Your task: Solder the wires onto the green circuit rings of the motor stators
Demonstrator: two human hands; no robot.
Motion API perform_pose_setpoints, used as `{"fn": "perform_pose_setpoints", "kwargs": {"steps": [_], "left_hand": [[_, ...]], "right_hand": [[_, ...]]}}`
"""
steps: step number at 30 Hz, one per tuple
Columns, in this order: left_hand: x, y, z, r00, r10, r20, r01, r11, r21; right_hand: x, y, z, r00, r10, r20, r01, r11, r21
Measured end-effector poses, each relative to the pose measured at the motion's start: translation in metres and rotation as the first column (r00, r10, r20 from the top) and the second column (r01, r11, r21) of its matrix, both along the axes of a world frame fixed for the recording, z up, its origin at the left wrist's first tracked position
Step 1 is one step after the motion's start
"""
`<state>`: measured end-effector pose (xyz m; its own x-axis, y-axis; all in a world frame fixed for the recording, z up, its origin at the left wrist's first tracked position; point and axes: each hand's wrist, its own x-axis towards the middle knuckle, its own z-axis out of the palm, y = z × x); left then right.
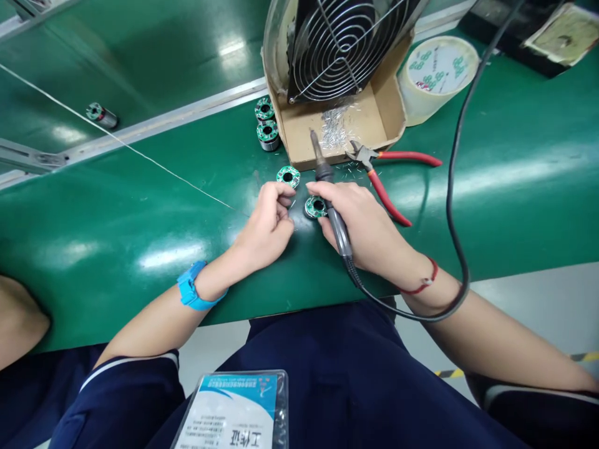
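My right hand (365,224) is closed round the dark handle of a soldering iron (337,227), its tip pointing away over the cardboard tray. The thumb and fingers of that same hand also grip a small round motor with a green circuit board (310,207) on top. My left hand (267,226) is curled closed just to the left, pinching a thin solder wire (187,181) that runs in from the upper left. Another green-topped motor (287,176) stands just beyond my left fingertips. What lies inside the left fist is hidden.
A fan with a wire guard (344,50) stands in a cardboard tray (299,153) holding clipped wire bits. Red-handled cutters (388,193) lie right of it, near a big tape roll (425,93). Two motors (267,134) stand left. The iron's black cable (452,206) loops over my right forearm.
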<state>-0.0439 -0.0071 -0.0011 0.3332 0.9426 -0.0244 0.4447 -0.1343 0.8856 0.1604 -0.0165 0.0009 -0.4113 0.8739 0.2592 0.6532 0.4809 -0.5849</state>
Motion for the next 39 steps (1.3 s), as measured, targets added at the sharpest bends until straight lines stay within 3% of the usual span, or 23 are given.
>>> {"fn": "perform_pose_setpoints", "kwargs": {"steps": [3,5,10,14,22,31,36,39], "left_hand": [[-0.005,0.003,-0.001,0.994,0.033,0.106,-0.034,0.999,0.013],[-0.004,0.003,0.002,0.992,0.023,0.126,-0.032,0.997,0.064],[0.004,0.001,0.009,0.999,0.039,-0.004,-0.037,0.979,0.202],[0.007,0.000,0.011,0.994,0.046,-0.101,-0.025,0.979,0.201],[0.009,0.001,-0.001,0.999,0.019,-0.029,-0.009,0.956,0.294],[0.012,0.006,-0.011,0.994,-0.086,-0.065,0.107,0.854,0.509],[0.007,0.008,-0.009,0.987,-0.128,-0.092,0.152,0.927,0.344],[0.007,0.009,-0.006,0.974,-0.185,-0.135,0.216,0.938,0.272]], "right_hand": [[0.005,0.000,0.003,0.990,0.047,-0.133,-0.045,0.999,0.022],[0.010,-0.007,0.005,0.964,-0.030,-0.263,0.037,0.999,0.022],[0.025,-0.032,0.003,0.818,-0.249,-0.519,0.299,0.954,0.015],[0.029,-0.046,0.003,0.724,-0.305,-0.618,0.358,0.933,-0.041],[0.028,-0.050,0.001,0.750,-0.333,-0.571,0.346,0.934,-0.091],[0.035,-0.054,0.005,0.838,-0.358,-0.412,0.389,0.921,-0.010],[0.037,-0.052,0.008,0.849,-0.372,-0.374,0.398,0.917,-0.009],[0.038,-0.047,0.015,0.856,-0.373,-0.358,0.387,0.921,-0.035]]}}
